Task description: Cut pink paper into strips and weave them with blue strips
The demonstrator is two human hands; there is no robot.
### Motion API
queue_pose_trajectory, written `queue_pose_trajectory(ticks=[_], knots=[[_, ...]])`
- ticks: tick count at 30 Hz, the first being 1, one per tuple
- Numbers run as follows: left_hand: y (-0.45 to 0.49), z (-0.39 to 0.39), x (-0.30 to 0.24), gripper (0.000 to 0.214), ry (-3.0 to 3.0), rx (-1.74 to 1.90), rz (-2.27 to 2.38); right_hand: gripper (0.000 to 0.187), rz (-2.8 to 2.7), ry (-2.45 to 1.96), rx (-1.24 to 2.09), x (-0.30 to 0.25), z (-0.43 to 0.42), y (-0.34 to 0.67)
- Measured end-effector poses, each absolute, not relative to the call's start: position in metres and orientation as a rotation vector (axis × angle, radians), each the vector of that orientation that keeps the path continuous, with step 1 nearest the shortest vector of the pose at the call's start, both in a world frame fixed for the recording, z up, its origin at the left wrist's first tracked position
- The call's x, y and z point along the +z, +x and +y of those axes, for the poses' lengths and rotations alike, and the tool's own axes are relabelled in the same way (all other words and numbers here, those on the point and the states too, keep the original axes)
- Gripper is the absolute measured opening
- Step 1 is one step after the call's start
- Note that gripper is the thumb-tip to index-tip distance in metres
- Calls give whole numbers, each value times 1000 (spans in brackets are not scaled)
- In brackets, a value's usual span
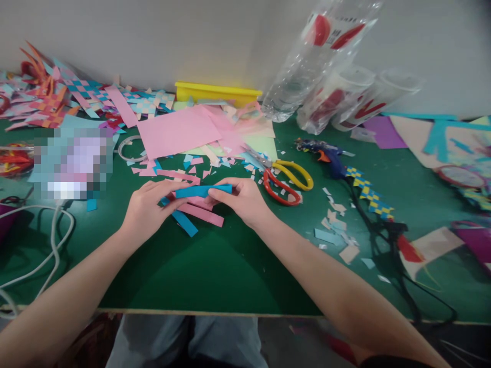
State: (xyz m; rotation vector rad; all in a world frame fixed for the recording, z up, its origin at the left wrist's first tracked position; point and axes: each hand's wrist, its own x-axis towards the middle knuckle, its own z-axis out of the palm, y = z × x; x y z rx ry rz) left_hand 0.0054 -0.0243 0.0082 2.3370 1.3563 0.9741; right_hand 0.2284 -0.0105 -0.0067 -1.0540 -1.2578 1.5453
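Observation:
My left hand (148,209) and my right hand (245,200) meet over the green table (215,266), both pinching a bundle of paper strips. A blue strip (203,191) runs across the top between my thumbs. Pink strips (201,214) and another blue strip (184,224) stick out below my fingers towards me. Both hands have their fingers closed on the strips.
Red-and-yellow scissors (286,180) lie just right of my right hand. A blue glue gun (326,152) with a black cord lies further right. Pink paper sheets (178,132), a yellow tray (217,93), clear plastic bottles (307,66), woven paper pieces (49,97) and scraps crowd the back. White cables (53,240) lie at left.

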Motion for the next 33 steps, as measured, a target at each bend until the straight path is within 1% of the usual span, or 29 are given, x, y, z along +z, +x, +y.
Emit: queue_pose_trajectory(ticks=[10, 14, 19, 21, 25, 28, 33], knots=[[5, -24, 5, 20, 2340, 1006, 1332, 21, -1304, -1037, 1555, -4, -11, 228], [2, -23, 9, 29, 2102, 956, 1230, 22, -1283, -1041, 1558, -4, -10, 228], [0, -22, 13, 41, 1750, 834, 946, 24, -1312, -1036, 1634, -5, -8, 231], [0, -22, 14, 38, 1663, 769, 849, 23, -1359, -1013, 1650, -5, -8, 233], [2, -22, 16, 25, 1528, 758, 717, 23, -1439, -983, 1678, -6, -8, 235], [2, -22, 17, 18, 1503, 778, 703, 20, -1445, -964, 1694, -5, -9, 235], [4, -23, 20, 12, 1515, 783, 751, 17, -1418, -946, 1725, -3, -9, 234]])
